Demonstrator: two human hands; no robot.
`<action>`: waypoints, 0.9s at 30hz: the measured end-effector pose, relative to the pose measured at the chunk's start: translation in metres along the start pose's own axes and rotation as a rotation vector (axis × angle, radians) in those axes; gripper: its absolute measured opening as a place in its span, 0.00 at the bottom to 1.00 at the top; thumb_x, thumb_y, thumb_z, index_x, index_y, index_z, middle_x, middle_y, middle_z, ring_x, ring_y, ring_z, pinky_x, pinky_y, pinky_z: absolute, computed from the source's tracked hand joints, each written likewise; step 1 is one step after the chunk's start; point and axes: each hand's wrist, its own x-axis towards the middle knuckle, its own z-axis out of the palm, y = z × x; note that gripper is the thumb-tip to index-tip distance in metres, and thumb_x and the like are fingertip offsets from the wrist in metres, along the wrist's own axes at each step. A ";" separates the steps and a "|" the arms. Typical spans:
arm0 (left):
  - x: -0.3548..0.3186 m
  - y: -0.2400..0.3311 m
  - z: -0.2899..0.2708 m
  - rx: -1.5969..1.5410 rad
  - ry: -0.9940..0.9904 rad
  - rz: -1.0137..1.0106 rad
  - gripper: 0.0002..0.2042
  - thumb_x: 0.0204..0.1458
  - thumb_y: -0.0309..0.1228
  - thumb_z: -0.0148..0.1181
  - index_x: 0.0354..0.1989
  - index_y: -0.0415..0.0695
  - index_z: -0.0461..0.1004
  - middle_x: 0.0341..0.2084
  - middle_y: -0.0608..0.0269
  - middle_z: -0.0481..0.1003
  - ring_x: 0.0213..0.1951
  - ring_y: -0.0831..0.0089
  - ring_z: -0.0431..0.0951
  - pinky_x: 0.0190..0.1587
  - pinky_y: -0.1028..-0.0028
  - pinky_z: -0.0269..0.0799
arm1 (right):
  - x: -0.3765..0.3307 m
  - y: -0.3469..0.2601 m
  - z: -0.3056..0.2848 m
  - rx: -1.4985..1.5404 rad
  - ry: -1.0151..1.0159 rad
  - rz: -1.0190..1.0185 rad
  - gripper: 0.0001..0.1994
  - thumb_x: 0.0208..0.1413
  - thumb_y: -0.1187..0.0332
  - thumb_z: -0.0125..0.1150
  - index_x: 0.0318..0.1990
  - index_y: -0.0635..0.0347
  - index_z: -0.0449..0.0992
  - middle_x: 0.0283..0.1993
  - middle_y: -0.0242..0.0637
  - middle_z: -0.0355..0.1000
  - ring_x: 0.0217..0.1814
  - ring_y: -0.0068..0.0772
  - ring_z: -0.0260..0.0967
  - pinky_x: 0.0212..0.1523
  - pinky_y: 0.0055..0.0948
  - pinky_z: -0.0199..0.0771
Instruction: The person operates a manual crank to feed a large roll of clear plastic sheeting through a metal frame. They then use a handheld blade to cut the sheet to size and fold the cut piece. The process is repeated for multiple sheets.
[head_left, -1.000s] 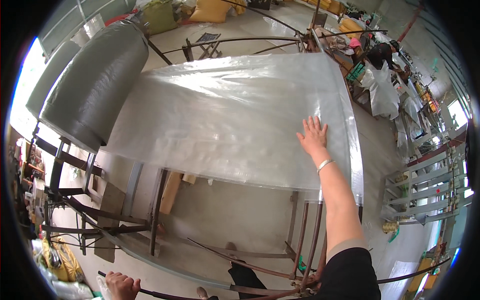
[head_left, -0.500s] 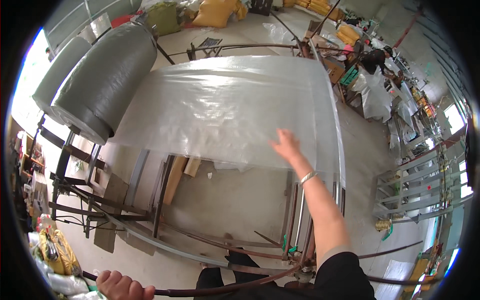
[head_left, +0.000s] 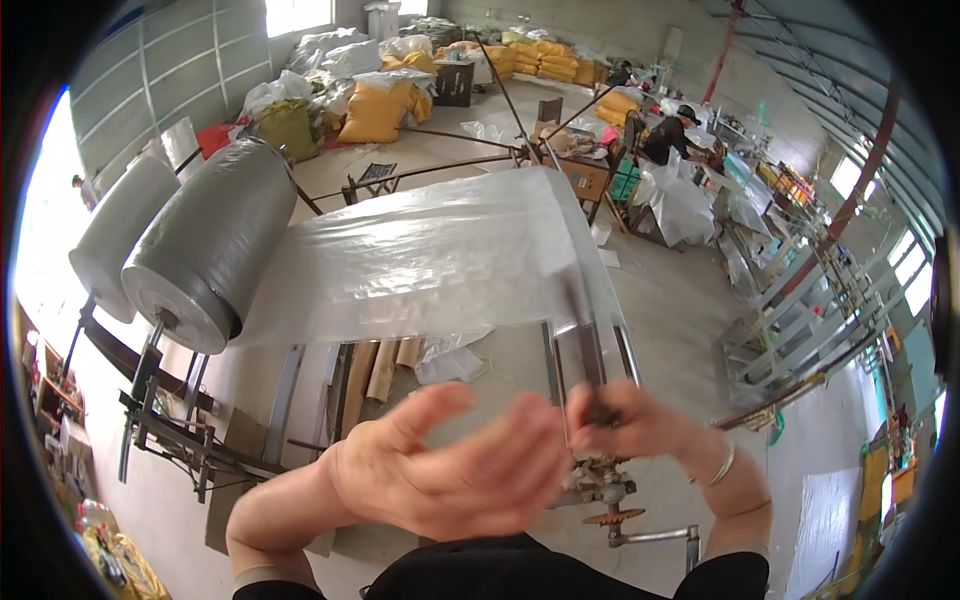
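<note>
A wide sheet of clear plastic film (head_left: 430, 255) stretches from a big grey roll (head_left: 215, 235) at the left to a metal reel frame at the right. My left hand (head_left: 450, 465) hangs in the air in front of the film's near edge, blurred, thumb apart from the fingers and nothing in it. Beside it, my right hand (head_left: 635, 415) is closed round the near end of a dark bar (head_left: 585, 340). The bar is smeared by motion and points away, over the film's right end. Below that hand sit a rusty sprocket (head_left: 613, 518) and a metal crank (head_left: 660, 536).
A second roll (head_left: 120, 235) lies behind the first on the dark metal stand (head_left: 150, 385). Cardboard tubes (head_left: 382, 370) lie on the floor under the film. Yellow sacks (head_left: 375, 112) are piled at the back. A person (head_left: 672, 135) sits far right near a metal rack (head_left: 790, 320).
My left hand has let go of the curved rod at lower left and risen to the middle. My right hand has come back from over the film and now grips the dark bar. The view has tilted up.
</note>
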 end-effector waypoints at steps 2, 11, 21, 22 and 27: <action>-0.048 0.016 0.008 -0.216 -0.141 -0.143 0.10 0.52 0.37 0.56 0.42 0.51 0.71 0.49 0.64 0.71 0.56 0.69 0.66 0.53 0.61 0.61 | -0.045 -0.007 -0.019 0.102 0.251 0.129 0.06 0.57 0.70 0.59 0.31 0.59 0.69 0.21 0.27 0.65 0.20 0.18 0.61 0.22 0.21 0.62; -0.219 0.083 -0.033 -0.025 -0.285 -0.676 0.21 0.51 0.44 0.59 0.48 0.43 0.68 0.53 0.55 0.68 0.57 0.54 0.64 0.55 0.53 0.58 | -0.177 0.013 -0.099 -0.308 1.432 0.132 0.16 0.60 0.55 0.51 0.29 0.59 0.66 0.15 0.30 0.61 0.15 0.21 0.61 0.19 0.21 0.62; -0.277 0.104 0.008 -0.102 -0.649 -1.051 0.37 0.37 0.42 0.69 0.57 0.40 0.62 0.62 0.48 0.56 0.65 0.48 0.50 0.63 0.49 0.43 | -0.420 0.142 -0.169 -0.739 2.172 0.296 0.24 0.61 0.48 0.48 0.46 0.63 0.70 0.31 0.33 0.71 0.35 0.21 0.68 0.31 0.22 0.64; -0.276 0.098 0.004 -0.056 -0.613 -1.077 0.37 0.39 0.43 0.67 0.57 0.40 0.61 0.62 0.47 0.55 0.66 0.48 0.49 0.63 0.49 0.42 | -0.398 0.141 -0.140 -0.695 2.174 0.173 0.22 0.62 0.50 0.48 0.47 0.62 0.70 0.33 0.32 0.71 0.36 0.21 0.66 0.31 0.22 0.62; -0.267 0.075 0.011 0.064 -0.414 -0.890 0.35 0.53 0.50 0.55 0.62 0.38 0.54 0.63 0.44 0.54 0.66 0.46 0.49 0.63 0.46 0.41 | -0.195 0.031 0.007 -0.882 1.980 -0.052 0.10 0.64 0.65 0.47 0.43 0.63 0.68 0.35 0.34 0.68 0.34 0.23 0.63 0.34 0.22 0.62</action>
